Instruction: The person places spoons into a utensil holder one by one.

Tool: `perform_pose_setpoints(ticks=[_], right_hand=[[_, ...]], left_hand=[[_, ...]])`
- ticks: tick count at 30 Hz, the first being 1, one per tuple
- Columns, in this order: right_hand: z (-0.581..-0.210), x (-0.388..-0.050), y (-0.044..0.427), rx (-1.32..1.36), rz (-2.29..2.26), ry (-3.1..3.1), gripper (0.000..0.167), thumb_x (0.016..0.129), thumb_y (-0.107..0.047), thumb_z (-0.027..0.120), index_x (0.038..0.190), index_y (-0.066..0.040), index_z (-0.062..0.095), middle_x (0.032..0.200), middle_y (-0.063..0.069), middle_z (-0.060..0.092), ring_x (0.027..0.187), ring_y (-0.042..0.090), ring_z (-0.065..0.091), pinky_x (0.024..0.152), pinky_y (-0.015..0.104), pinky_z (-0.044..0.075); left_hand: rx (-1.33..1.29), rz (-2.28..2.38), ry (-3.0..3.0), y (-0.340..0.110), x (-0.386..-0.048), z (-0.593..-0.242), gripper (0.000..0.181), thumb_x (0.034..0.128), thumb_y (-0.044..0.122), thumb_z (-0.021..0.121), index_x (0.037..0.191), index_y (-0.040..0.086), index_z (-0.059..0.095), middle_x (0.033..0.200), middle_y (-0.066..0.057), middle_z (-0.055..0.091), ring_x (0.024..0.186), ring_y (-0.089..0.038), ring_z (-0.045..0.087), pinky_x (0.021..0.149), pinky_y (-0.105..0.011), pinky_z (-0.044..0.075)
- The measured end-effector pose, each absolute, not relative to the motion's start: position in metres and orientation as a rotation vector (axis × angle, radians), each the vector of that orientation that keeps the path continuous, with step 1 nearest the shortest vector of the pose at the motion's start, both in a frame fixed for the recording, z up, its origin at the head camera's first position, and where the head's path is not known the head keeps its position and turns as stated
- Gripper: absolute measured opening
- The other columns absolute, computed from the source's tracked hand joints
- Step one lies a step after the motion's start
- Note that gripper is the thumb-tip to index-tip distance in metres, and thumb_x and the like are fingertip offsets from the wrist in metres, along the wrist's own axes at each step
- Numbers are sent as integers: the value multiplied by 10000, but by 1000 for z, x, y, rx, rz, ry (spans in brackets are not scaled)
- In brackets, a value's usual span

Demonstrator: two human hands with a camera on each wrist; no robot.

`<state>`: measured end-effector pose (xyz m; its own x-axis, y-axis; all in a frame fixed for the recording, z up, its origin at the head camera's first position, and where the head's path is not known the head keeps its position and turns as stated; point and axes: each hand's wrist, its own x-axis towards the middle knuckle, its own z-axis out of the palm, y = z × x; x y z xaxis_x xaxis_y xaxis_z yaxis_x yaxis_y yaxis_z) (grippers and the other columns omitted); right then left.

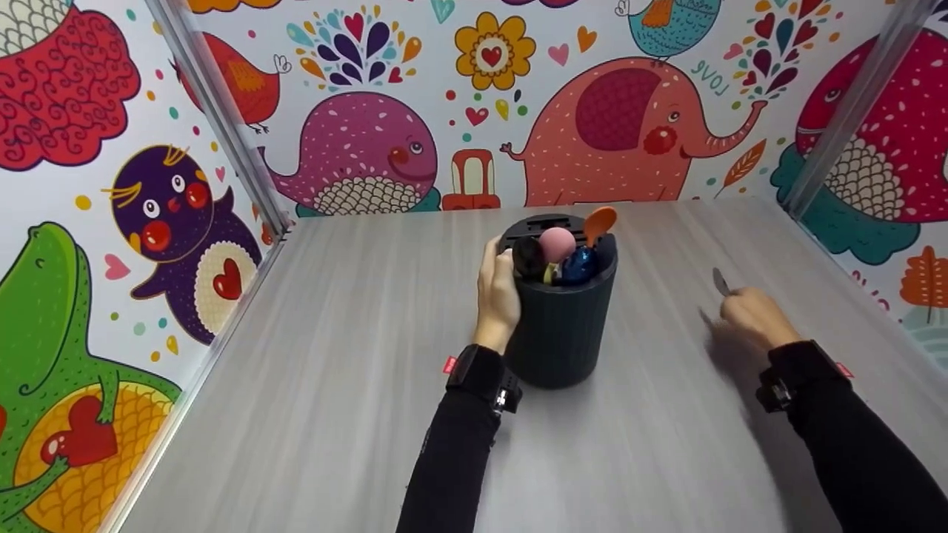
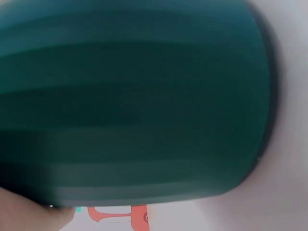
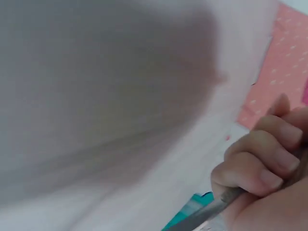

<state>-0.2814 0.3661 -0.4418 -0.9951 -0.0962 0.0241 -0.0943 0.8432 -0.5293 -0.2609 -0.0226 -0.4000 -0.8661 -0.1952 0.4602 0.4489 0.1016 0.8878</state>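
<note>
A dark ribbed utensil holder (image 1: 557,333) stands on the table, its side filling most of the left wrist view. Against its left side and rim, my left hand (image 1: 498,292) grips it with curled fingers. An orange spoon (image 1: 600,222), a pink ball-shaped top (image 1: 557,243), a shiny blue rounded item (image 1: 580,265) and a black rounded item (image 1: 528,257) stick up from its opening. Off to the right, my right hand (image 1: 757,317) holds a metal table knife (image 1: 720,281) in curled fingers above the table. The knife's thin flat metal (image 3: 204,215) protrudes past the fist in the right wrist view.
The pale wood-grain table (image 1: 333,370) is bounded by printed panels with cartoon animals at the back (image 1: 474,111), left and right. Metal posts (image 1: 222,126) mark the corners. A slotted black section (image 1: 548,222) covers the holder's rear top.
</note>
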Motion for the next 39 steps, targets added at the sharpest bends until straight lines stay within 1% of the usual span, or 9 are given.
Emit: perform_pose_setpoints(ticks=[2,5,9,12,15,18,21,31,39], right_hand=[[-435,-282,358,-149,-941,3031,182,861,-66,443,765,26,567,742,142,523,652,243,430,618,351,341],[-423,-281,344,-64,-1102,2999,189,899,-86,421,753,-31,527,658,18,394,584,189,349,575,341,302],[-411,-278,327,-25,-1320,2969,221,911,-98,452,826,28,612,630,-15,378,553,165,328,542,331,301],[-403,-275,313,-56,-1483,2946,235,912,-85,453,772,-16,628,598,-43,400,533,140,334,521,312,303],[-394,-270,300,-133,-1730,2816,274,923,-49,414,707,-58,584,535,-67,396,473,103,320,464,296,275],[-382,-264,285,-240,-2016,2592,284,923,-4,352,694,-19,520,496,-60,367,425,79,293,426,331,187],[-368,-257,270,-334,-2237,2390,267,909,22,311,684,18,455,491,-48,344,408,86,260,436,372,130],[-318,-240,225,-627,-2567,2082,223,820,50,268,654,-5,405,536,13,250,444,171,163,430,359,90],[-279,-234,196,-881,-2678,1842,219,775,41,240,663,-32,414,543,20,233,428,156,173,397,322,111]], left_hand=[[-244,-1815,-1915,-23,-260,-399,525,961,271,334,1326,-19,575,1316,-163,617,1231,-268,553,1071,-418,404],[-242,-1818,-1910,-23,-260,-399,528,958,273,332,1323,-23,573,1316,-166,614,1227,-268,553,1070,-420,404],[-246,-1826,-1907,-24,-259,-399,522,961,268,331,1321,-23,572,1312,-166,614,1222,-266,553,1068,-419,405],[-254,-1835,-1903,-24,-259,-400,522,964,268,329,1322,-25,570,1311,-170,612,1223,-270,551,1068,-421,403],[-257,-1833,-1904,-24,-259,-401,525,965,273,329,1322,-27,570,1308,-174,613,1222,-273,551,1065,-422,404],[-255,-1825,-1908,-23,-259,-402,520,967,269,329,1319,-26,573,1303,-173,616,1220,-271,551,1062,-416,405],[-256,-1820,-1908,-23,-259,-402,509,970,257,329,1313,-28,574,1299,-176,615,1220,-273,550,1063,-411,404],[-237,-1810,-1914,-22,-260,-401,501,966,259,337,1303,-22,579,1289,-172,621,1207,-271,554,1060,-416,405],[-234,-1819,-1924,-22,-259,-398,522,959,269,333,1330,-14,569,1311,-166,610,1215,-263,548,1066,-418,399]])
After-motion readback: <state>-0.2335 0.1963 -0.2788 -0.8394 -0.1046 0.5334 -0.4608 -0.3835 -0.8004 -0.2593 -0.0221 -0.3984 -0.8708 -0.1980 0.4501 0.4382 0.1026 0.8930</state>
